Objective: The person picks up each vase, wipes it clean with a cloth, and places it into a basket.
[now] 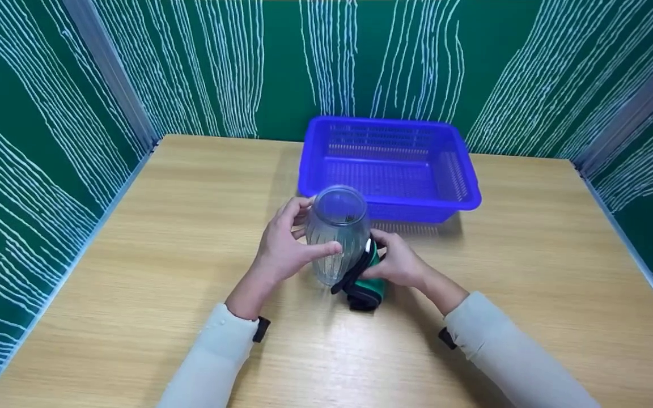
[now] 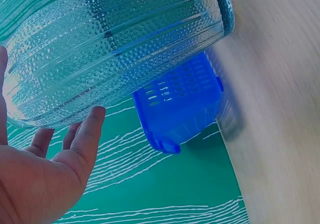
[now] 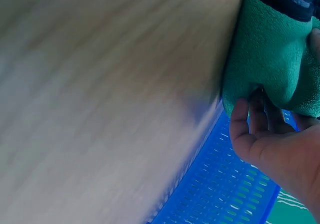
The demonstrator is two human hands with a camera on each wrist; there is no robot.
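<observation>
One hand, the left [image 1: 282, 248], cups a glass jar [image 1: 342, 233], fingers spread; the right [image 1: 402, 263] pinches green cloth [image 3: 272, 51].

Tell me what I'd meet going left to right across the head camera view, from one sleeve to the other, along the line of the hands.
Left sleeve, left hand, clear glass vase, green-and-black cloth roll, right hand, right sleeve.

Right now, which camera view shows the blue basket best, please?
The head view: the basket shows nearly whole, rim and inside. Left wrist shows only part, behind the glass jar; right wrist, part behind the right hand.
</observation>
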